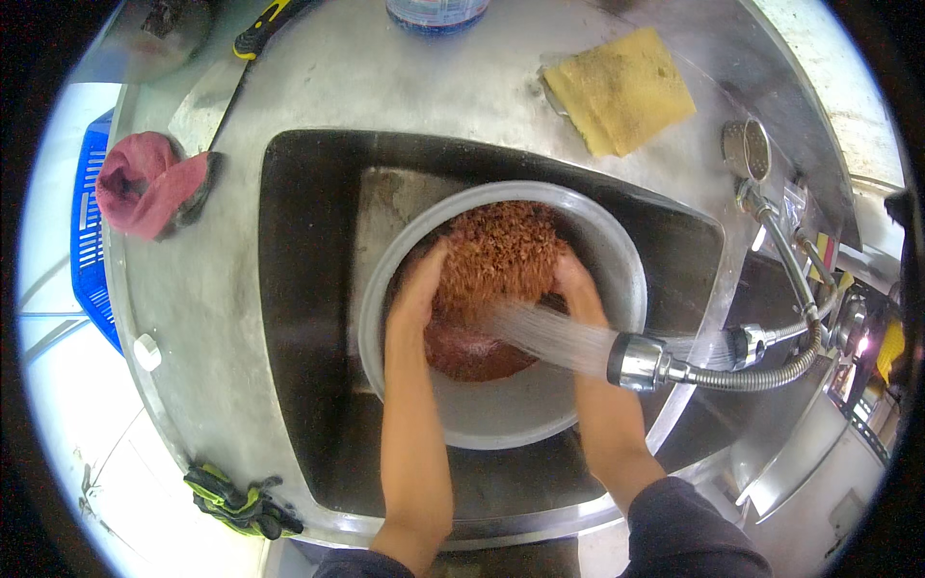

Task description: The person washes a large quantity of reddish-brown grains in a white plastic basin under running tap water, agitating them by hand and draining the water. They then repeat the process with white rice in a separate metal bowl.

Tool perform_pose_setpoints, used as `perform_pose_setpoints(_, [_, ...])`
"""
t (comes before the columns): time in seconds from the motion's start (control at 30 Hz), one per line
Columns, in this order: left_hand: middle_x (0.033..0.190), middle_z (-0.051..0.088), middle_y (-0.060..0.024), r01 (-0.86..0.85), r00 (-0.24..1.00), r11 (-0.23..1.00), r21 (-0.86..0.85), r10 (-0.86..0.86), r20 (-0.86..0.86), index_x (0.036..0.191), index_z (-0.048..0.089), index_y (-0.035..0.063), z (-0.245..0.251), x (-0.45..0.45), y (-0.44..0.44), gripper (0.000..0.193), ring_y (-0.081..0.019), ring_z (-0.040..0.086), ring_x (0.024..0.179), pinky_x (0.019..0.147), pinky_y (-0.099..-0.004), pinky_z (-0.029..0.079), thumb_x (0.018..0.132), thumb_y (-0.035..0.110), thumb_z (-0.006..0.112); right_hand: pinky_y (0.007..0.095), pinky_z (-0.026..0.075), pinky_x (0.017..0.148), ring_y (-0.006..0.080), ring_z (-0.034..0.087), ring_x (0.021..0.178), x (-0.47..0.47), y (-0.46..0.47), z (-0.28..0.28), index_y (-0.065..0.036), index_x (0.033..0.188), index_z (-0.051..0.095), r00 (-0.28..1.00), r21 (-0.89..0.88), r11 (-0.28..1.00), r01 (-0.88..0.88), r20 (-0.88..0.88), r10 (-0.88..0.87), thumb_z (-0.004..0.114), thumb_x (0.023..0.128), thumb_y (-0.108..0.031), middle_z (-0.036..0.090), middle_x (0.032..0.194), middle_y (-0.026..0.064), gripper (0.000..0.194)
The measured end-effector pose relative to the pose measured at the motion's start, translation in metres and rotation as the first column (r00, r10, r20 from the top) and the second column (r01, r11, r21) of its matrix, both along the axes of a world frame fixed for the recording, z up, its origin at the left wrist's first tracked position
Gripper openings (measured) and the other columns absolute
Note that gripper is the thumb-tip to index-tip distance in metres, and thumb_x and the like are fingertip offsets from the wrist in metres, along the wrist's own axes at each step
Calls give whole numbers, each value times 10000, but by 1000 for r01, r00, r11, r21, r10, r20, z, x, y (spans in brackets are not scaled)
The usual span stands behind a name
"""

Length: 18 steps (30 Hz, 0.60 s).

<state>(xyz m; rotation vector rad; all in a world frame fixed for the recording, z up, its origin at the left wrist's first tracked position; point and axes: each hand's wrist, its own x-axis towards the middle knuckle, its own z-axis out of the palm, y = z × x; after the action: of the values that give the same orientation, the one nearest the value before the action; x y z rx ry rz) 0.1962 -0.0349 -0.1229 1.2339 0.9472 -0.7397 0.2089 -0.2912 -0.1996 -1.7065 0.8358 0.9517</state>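
A round metal basin (629, 253) sits inside the stainless-steel sink (307, 303), with reddish-brown water (470, 357) in its lower part. My left hand (425, 282) and my right hand (576, 278) cup a mound of small brown pieces (506, 249) from opposite sides. The fingers of both hands are mostly hidden by the mound, and what the pieces are I cannot tell. From the right, a chrome faucet spray head (639, 361) on a flexible metal hose pours water (542, 332) onto the near edge of the mound, passing above my right forearm.
Around the sink lie a yellow cloth (621, 90), a wide-bladed scraper (209, 108), a pink cloth (148, 184), a white cap (147, 352) and black-and-green gloves (235, 502). Another running spray head (748, 347) is at right. A blue plastic basket (90, 217) stands beyond the left edge.
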Motion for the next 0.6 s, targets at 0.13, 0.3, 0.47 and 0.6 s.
perform_pose_setpoints(0.13, [1381, 491, -201, 387, 909, 906, 173, -406, 89, 1375, 458, -17, 13, -22, 7, 751, -349, 454, 1293, 1082, -409, 325, 884, 534, 594, 418, 447, 948, 332, 594, 1064, -7, -20, 29, -16, 1293, 505, 850, -109, 900, -421, 299, 434, 475, 959, -422, 602, 1233, 178, 527])
perform_pose_setpoints(0.3, [1494, 336, -239, 200, 978, 911, 362, -163, -130, 1464, 290, -29, -20, -51, -16, 835, -381, 330, 1382, 1132, -431, 263, 906, 538, 545, 443, 396, 1023, 368, 590, 1063, -62, -7, 35, -22, 1165, 639, 935, -293, 909, -298, 102, 339, 415, 982, -395, 604, 1223, 223, 472])
perform_pose_setpoints(0.47, [1493, 350, -187, -40, 996, 999, 2, 40, -76, 1430, 323, -60, -5, -69, -27, 827, -291, 329, 1381, 1123, -385, 263, 866, 438, 666, 434, 412, 1016, 349, 585, 1079, -98, 10, 30, -41, 1212, 602, 835, 435, 724, 535, -403, -375, 441, 976, -358, 592, 1243, 203, 427])
perform_pose_setpoints(0.6, [1281, 560, -169, -53, 990, 998, 22, 55, -127, 1294, 485, -57, 21, -60, -25, 647, -266, 506, 1221, 1041, -369, 366, 846, 352, 709, 427, 424, 1011, 334, 581, 1092, -70, 39, 45, -57, 1251, 572, 629, 569, 280, 773, -628, -458, 461, 970, -328, 583, 1259, 186, 405])
